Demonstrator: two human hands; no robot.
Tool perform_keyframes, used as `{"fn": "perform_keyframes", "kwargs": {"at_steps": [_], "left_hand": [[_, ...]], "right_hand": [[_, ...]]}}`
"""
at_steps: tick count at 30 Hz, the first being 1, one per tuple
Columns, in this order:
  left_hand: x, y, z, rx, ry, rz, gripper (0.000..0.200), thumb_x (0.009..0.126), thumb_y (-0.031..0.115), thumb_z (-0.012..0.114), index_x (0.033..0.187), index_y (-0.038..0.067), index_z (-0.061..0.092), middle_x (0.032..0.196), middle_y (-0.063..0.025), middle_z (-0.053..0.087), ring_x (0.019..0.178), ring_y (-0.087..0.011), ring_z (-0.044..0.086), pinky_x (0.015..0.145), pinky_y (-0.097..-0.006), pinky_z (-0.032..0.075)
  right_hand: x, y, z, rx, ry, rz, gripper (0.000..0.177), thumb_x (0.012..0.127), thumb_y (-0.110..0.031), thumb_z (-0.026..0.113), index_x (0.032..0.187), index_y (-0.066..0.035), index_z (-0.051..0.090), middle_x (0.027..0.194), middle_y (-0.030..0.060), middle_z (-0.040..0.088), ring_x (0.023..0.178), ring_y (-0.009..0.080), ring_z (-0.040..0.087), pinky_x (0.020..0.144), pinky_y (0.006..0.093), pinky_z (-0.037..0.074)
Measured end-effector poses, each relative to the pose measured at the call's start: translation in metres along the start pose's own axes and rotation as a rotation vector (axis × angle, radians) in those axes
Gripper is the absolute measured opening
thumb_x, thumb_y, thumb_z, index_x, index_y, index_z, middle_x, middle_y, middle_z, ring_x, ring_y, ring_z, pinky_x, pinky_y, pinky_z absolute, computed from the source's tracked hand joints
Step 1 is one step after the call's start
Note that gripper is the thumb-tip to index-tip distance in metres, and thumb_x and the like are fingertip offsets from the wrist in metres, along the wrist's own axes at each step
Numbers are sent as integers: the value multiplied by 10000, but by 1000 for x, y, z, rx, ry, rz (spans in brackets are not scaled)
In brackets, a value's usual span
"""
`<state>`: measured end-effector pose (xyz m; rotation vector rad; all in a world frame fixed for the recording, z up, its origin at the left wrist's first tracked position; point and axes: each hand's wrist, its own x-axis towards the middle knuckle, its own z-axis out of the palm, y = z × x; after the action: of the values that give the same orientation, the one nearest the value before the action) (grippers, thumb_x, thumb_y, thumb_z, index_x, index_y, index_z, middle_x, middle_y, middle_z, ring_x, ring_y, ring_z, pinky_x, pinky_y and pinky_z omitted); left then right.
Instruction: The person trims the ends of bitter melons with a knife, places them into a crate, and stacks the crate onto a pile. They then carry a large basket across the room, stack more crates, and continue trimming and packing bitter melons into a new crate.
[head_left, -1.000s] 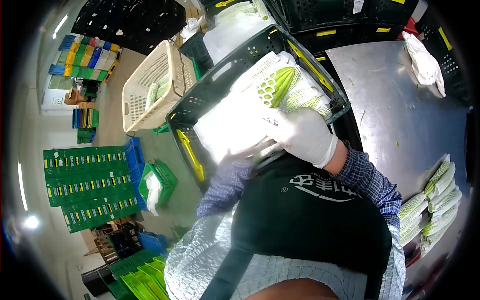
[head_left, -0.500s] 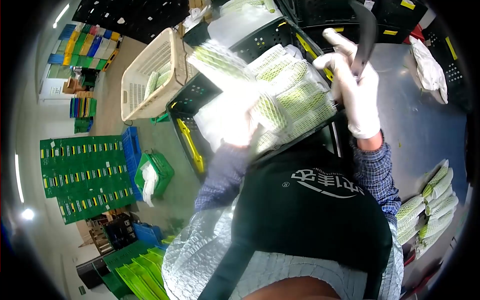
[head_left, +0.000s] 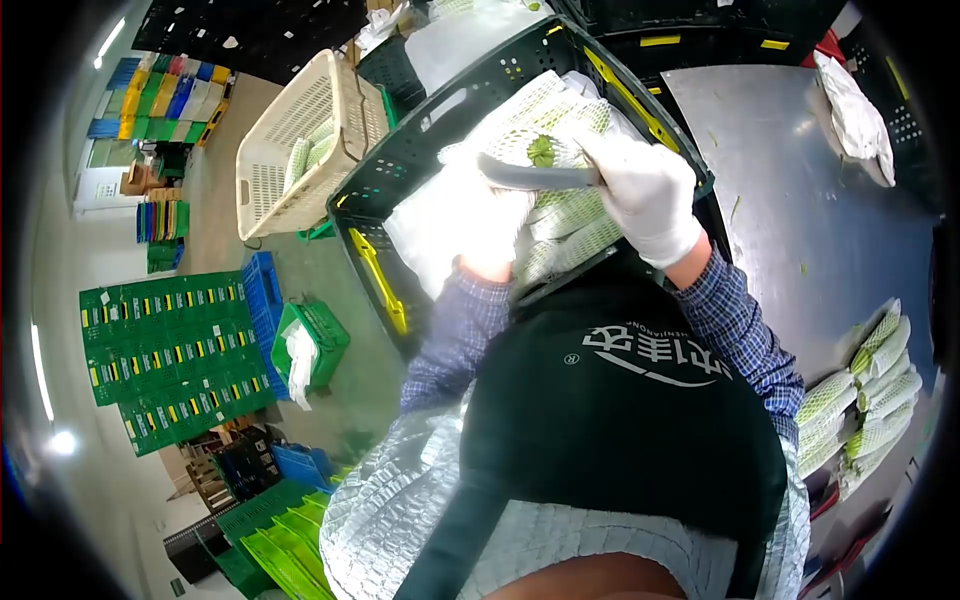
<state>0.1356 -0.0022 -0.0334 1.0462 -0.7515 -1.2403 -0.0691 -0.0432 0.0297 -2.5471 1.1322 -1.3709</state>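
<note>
My right hand (head_left: 648, 195), in a white glove, is closed round the handle of a knife with a curved dark blade (head_left: 535, 178). The blade points left, just below the green end of a long vegetable in a white foam net (head_left: 541, 150). My left hand (head_left: 485, 215), also gloved and washed out by glare, is closed on that vegetable; its fingers are partly hidden. Both hands are over a dark green crate (head_left: 440, 118) with a white liner. More netted vegetables (head_left: 575, 240) lie inside the crate, below the hands.
A cream basket (head_left: 290, 150) with several netted vegetables stands left of the crate. On the right is a metal table (head_left: 770, 210) with a white bag (head_left: 855, 120) and a pile of netted vegetables (head_left: 865, 400). Below left sits a small green bin (head_left: 318, 345) on the floor.
My right hand has swung the knife down and left, from above the table to the vegetable's end. My left hand has turned the vegetable so its green end faces up.
</note>
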Motion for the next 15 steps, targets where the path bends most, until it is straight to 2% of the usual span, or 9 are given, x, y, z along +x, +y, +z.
{"fn": "perform_keyframes", "kwargs": {"at_steps": [5, 6, 7, 8, 9, 10, 12, 14, 15], "left_hand": [[-12, -4, 10, -693, -54, -262, 417, 1017, 284, 461, 1338, 18, 481, 1262, -164, 566, 1141, -284, 571, 995, -439, 498], [-13, -7, 8, -889, -44, -321, 424, 1027, 299, 443, 1346, 22, 477, 1269, -167, 561, 1145, -288, 568, 1001, -444, 496], [-14, -9, 4, -1044, -39, -366, 432, 1036, 315, 426, 1353, 25, 473, 1275, -170, 555, 1149, -292, 565, 1007, -449, 494], [-12, -14, -1, -1087, -56, -374, 441, 1045, 330, 408, 1361, 28, 470, 1282, -173, 550, 1153, -297, 562, 1012, -454, 492], [-11, -13, -4, -1043, -192, -362, 449, 1054, 329, 384, 1378, 27, 452, 1293, -167, 547, 1170, -297, 556, 1023, -447, 486], [-4, -11, -6, -969, -58, -387, 433, 1022, 334, 477, 1307, 10, 506, 1226, -167, 567, 1103, -304, 562, 964, -415, 509], [2, -10, -3, -717, -35, -310, 487, 1012, 391, 509, 1313, 7, 501, 1254, -177, 565, 1089, -302, 570, 932, -397, 523], [9, -12, 2, -367, -9, -200, 528, 1011, 428, 514, 1332, 9, 485, 1282, -185, 560, 1100, -300, 573, 923, -395, 527], [10, -12, 6, -234, -3, -150, 531, 1011, 423, 515, 1342, 10, 477, 1295, -183, 552, 1112, -300, 566, 938, -397, 516]], "right_hand": [[3, 24, -5, -409, 41, -68, 398, 793, -126, 662, 1189, -169, 678, 789, 30, 644, 606, 190, 611, 562, 300, 496], [5, 42, -6, -337, 92, 155, 409, 832, -115, 623, 1235, -176, 655, 893, 48, 701, 681, 202, 666, 624, 303, 539], [10, 67, -18, -344, 232, 110, 318, 886, -134, 619, 1202, -148, 647, 912, 56, 717, 750, 204, 692, 635, 300, 544], [3, 86, -28, -298, 110, 394, 316, 927, -155, 594, 1241, -150, 634, 943, 56, 731, 766, 210, 710, 656, 306, 554], [4, 100, -30, -111, 243, 355, 292, 951, -204, 593, 1226, -126, 654, 868, 65, 722, 687, 173, 687, 638, 280, 542], [-4, 103, -30, 116, 154, 446, 275, 957, -224, 595, 1196, -112, 672, 844, 58, 709, 664, 142, 660, 626, 260, 525], [11, 54, -54, 501, -103, 703, 288, 950, -290, 633, 1123, -73, 711, 791, 27, 669, 623, 71, 571, 582, 219, 466], [-9, 49, -35, 626, -226, 638, 357, 929, -320, 668, 1137, -32, 696, 754, 14, 659, 540, 50, 504, 466, 198, 385], [-4, 28, -43, 856, -284, 768, 307, 934, -309, 656, 1080, -46, 714, 678, -40, 589, 460, 8, 362, 425, 192, 270]]}}
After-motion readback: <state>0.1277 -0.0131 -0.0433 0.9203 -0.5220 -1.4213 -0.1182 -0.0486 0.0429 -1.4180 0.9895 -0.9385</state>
